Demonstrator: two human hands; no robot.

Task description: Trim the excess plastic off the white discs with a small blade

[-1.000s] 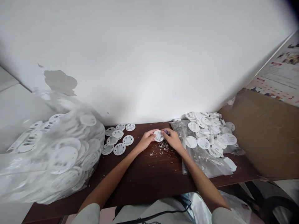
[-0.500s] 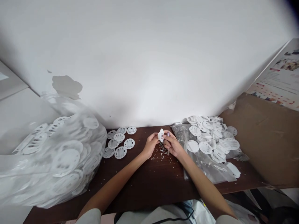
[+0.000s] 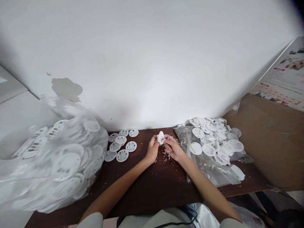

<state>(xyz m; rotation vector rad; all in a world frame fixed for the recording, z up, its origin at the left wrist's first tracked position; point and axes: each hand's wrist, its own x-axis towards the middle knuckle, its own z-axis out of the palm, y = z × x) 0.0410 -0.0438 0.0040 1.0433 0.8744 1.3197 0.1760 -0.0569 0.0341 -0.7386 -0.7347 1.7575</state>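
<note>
1 disc [image 3: 161,137]: white, slotted plastic, standing on edge between the hands, above the counter.
Left hand [image 3: 152,149]: raised, holding the disc.
Left fingers [image 3: 156,140]: pinching the disc at its rim.
Right hand [image 3: 173,149]: just right of the disc, tilted inward.
Right fingers [image 3: 166,146]: curled and pressed together; a thin pin [image 3: 169,155] and a small purple bit [image 3: 168,137] show at them, but whether they grip either, I cannot tell.
Counter [image 3: 147,190]: dark wood, running along a white wall [image 3: 142,63].
Scraps [image 3: 163,155]: small pale bits scattered on the counter below the hands.
Far left group: 8 discs [image 3: 122,155], lying flat beside the left hand.
Left: a large plastic bag [image 3: 66,164] packed with discs, against the counter's left end.
Right: a heap of discs [image 3: 209,149] on a clear bag [image 3: 209,171], near the right hand.
Far right: a cardboard sheet [image 3: 268,139] and a poster [image 3: 282,69].
</note>
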